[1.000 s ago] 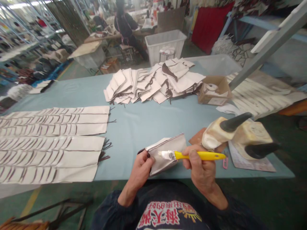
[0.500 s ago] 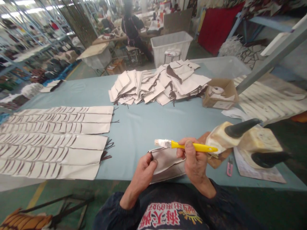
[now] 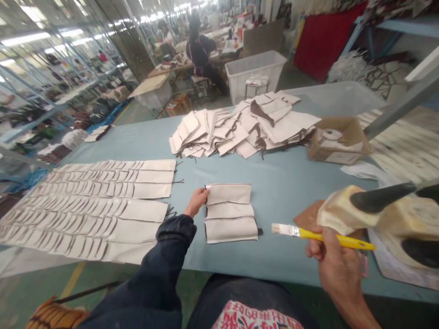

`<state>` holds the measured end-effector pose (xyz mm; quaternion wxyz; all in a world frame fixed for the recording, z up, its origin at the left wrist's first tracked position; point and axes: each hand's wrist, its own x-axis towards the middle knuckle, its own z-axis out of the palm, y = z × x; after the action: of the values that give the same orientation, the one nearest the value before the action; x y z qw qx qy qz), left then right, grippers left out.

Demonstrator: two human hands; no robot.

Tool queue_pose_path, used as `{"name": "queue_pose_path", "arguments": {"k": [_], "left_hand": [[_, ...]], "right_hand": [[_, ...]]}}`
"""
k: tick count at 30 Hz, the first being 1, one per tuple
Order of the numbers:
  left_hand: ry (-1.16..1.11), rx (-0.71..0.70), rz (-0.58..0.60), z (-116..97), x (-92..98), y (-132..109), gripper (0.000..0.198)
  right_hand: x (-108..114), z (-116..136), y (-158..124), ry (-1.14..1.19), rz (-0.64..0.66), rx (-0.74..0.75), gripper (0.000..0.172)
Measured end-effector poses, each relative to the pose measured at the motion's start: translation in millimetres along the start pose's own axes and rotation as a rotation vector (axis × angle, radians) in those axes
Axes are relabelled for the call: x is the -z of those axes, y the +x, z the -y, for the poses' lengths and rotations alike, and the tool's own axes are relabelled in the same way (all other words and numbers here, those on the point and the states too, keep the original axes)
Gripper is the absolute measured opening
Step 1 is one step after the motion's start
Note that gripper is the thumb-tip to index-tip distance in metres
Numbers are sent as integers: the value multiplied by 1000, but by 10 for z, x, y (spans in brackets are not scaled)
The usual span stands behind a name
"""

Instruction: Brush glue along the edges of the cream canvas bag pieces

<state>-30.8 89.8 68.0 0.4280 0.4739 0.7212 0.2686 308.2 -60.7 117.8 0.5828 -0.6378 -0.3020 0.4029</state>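
Observation:
A cream fabric piece with dark edging (image 3: 230,210) lies flat on the blue-green table (image 3: 274,183), in three panels. My left hand (image 3: 198,201) pinches its upper left corner. To the right, my right hand (image 3: 334,258) is closed round the yellow handle of a paintbrush (image 3: 318,236), whose white-coated bristles point left, beside the fabric. Rows of overlapping cream pieces (image 3: 137,212) are laid out at the left. Farther back sits a loose heap of similar pieces (image 3: 236,128).
Off-white containers with black spouts (image 3: 338,210) stand at the right, near a cardboard box (image 3: 339,139) holding a white roll. Behind the table are a white plastic bin (image 3: 254,73) and a seated person (image 3: 202,50). A pink-handled tool (image 3: 364,265) is partly hidden by my right hand.
The fabric piece, earlier held folded near my body, now lies spread on the table. My left hand has moved forward to its corner; my right hand has let it go and moved right with the brush.

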Motion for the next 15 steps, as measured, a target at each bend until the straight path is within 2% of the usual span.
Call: {"name": "queue_pose_path", "arguments": {"k": [3,6,9,12,15], "left_hand": [[19,82,-60,248,72,114,36],[58,170,-85,551,106,42,37],[153,249,-46,775,64,-43,35],[285,280,-36,824,-78,-54,35],[415,318,-83,739,-265,-31,35]], "right_hand": [[9,-109,-38,33,-21,-70,52],[19,-230,-43,48,-48,-138,52],[-6,-300,-16,33,-59,-188,54],[-65,-316,21,23,-30,-203,52],[-115,-315,51,9,54,-177,45]]}}
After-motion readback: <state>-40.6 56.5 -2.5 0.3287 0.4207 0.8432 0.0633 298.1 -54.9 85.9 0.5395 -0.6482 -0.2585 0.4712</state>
